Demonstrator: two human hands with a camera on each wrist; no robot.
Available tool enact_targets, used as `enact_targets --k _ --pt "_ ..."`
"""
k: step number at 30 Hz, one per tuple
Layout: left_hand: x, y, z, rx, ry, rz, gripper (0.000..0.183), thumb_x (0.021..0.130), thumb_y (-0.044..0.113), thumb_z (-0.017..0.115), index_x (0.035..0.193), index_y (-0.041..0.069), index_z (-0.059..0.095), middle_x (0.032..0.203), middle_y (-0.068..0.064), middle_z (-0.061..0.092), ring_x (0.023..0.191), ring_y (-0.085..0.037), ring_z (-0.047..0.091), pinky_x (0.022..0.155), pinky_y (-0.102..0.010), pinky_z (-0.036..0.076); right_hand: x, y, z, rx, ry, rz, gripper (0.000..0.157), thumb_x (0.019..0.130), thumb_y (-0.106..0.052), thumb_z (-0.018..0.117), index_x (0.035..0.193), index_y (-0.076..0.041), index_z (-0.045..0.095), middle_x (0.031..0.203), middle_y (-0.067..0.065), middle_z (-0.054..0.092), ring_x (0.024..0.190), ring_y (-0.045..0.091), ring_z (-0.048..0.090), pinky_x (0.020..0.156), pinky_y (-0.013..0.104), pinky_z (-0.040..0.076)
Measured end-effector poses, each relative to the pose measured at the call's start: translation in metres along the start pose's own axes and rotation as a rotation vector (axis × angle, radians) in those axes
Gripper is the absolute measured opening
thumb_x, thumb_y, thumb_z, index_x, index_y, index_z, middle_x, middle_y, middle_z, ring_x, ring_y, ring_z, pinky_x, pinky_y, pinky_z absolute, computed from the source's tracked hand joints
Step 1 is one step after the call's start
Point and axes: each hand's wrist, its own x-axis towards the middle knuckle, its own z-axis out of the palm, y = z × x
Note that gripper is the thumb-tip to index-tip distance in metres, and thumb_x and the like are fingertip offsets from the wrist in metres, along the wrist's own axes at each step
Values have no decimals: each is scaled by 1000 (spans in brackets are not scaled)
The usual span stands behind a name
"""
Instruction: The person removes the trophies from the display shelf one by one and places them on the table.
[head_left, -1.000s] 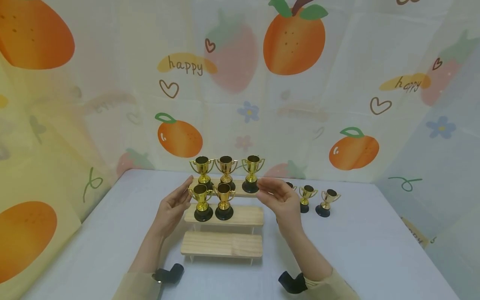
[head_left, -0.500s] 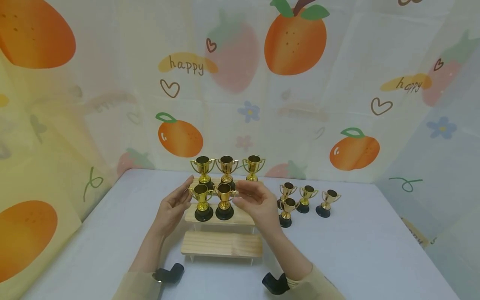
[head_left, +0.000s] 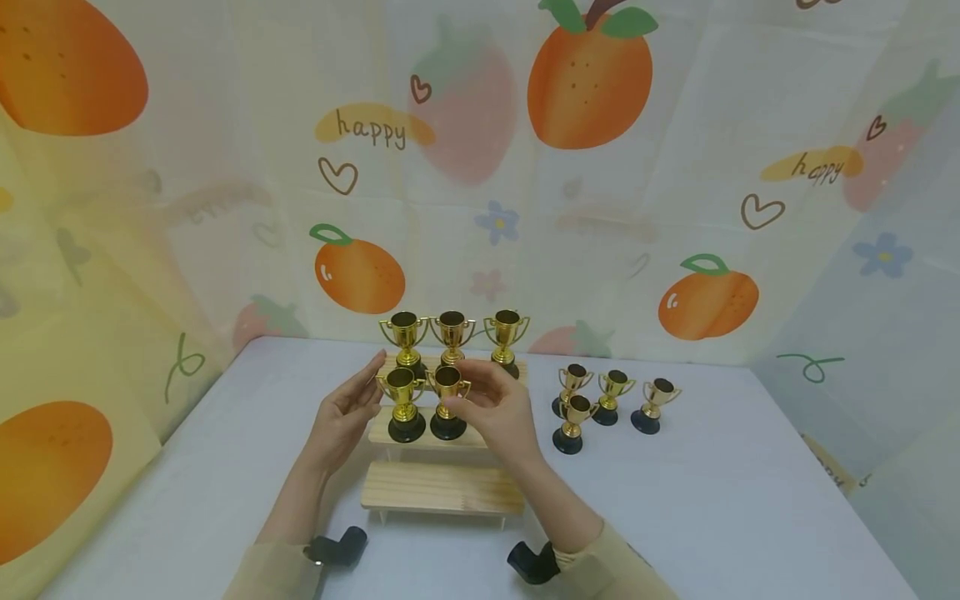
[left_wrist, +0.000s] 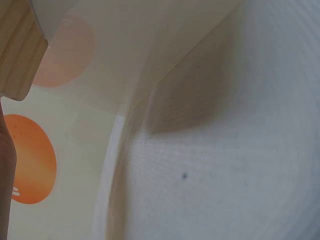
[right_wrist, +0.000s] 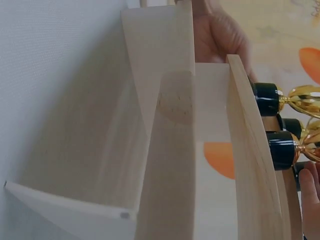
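Observation:
Five small gold trophy cups on black bases stand on a three-tier wooden stand: a gold cup (head_left: 507,329), a middle cup (head_left: 452,327) and a left cup (head_left: 405,332) on the top board, two more (head_left: 447,387) on the middle board. My left hand (head_left: 345,412) rests its fingers at the stand's left end, and shows behind the boards in the right wrist view. My right hand (head_left: 498,408) reaches over the middle board, thumb and fingers apart, overlapping its right cup. In the right wrist view its fingers (right_wrist: 310,187) are right at a black base.
The lowest board (head_left: 442,487) of the stand is bare. Several more trophy cups (head_left: 617,392) stand on the white table (head_left: 720,500) to the right. A fruit-print cloth (head_left: 585,208) hangs behind the table.
My right hand has moved left from the right-hand cup on the top board to the middle cups, uncovering the cups on the table. The left hand has stayed in place.

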Motion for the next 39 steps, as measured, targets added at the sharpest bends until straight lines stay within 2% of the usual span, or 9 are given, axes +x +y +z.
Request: enact_targets --k 15,29,39 --pt "0 0 1 5 5 -8 64 91 -21 40 151 -12 18 159 12 37 143 3 39 118 -14 34 3 4 7 5 39 1 43 78 -2 80 118 -5 66 120 16 69 94 7 65 86 17 60" --pt "0 0 0 10 9 -10 65 91 -20 41 152 -10 19 160 11 36 145 0 38 118 -14 35 3 3 9 -16 46 2 40 79 -2 79 116 -6 67 121 14 69 93 7 64 84 16 60" --pt "0 -1 0 16 14 -8 64 91 -20 41 151 -11 20 159 10 37 144 1 39 117 -14 35 3 4 10 15 44 -18 40 78 1 78 116 -4 67 119 17 69 91 3 65 83 17 61"
